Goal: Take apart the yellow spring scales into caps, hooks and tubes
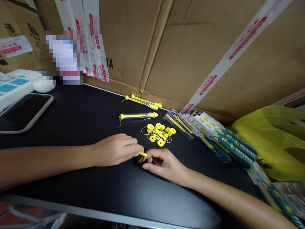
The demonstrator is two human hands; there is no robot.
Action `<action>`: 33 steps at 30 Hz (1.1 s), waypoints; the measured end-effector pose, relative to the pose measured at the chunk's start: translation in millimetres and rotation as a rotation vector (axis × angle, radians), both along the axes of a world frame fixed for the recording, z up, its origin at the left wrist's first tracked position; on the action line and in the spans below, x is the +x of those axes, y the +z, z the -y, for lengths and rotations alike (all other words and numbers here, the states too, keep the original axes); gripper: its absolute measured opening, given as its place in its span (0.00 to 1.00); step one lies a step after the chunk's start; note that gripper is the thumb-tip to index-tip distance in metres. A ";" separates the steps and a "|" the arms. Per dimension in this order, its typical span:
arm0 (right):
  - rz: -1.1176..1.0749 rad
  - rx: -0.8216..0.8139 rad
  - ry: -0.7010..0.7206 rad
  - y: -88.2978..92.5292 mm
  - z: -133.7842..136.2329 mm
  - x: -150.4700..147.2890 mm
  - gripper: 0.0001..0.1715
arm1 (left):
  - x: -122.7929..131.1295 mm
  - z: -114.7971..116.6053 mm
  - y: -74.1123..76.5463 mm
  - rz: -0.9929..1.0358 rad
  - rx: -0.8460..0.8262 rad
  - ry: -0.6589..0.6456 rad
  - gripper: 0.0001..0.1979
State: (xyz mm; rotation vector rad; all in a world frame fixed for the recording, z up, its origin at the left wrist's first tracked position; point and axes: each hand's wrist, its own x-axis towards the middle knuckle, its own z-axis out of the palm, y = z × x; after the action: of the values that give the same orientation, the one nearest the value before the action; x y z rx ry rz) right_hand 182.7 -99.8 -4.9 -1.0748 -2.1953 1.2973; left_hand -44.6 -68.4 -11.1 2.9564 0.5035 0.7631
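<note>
A yellow piece (pixel 142 154) is pinched in the left hand (pixel 118 150), fingers folded, over the black table (pixel 71 121). The right hand (pixel 165 163) is half curled at the piece's tip; whether anything is gripped there cannot be told. Yellow parts (pixel 158 126) are heaped beyond.

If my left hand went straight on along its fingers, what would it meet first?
Most likely the right hand, directly opposite. The yellow piece at the left hand's fingertips would lead; whether it touches the right hand now isn't clear.
</note>
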 end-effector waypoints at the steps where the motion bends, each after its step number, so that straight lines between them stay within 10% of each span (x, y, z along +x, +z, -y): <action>1: -0.003 -0.008 0.002 -0.5 0.1 0.2 0.16 | 0.3 0.1 0.3 -0.008 0.018 0.009 0.10; 26: -0.057 0.422 0.109 -10.9 4.9 -1.1 0.06 | 3.0 7.7 2.9 -0.093 0.176 0.050 0.25; 33: -0.095 0.201 -0.085 -6.0 5.4 0.0 0.09 | 2.7 2.7 2.5 -0.052 0.084 0.035 0.25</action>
State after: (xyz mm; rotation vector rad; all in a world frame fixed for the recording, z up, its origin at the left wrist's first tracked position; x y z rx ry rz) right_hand 182.8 -105.2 -10.9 -0.9965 -2.1325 1.0445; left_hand -41.9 -71.1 -8.5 3.0605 0.5406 0.7296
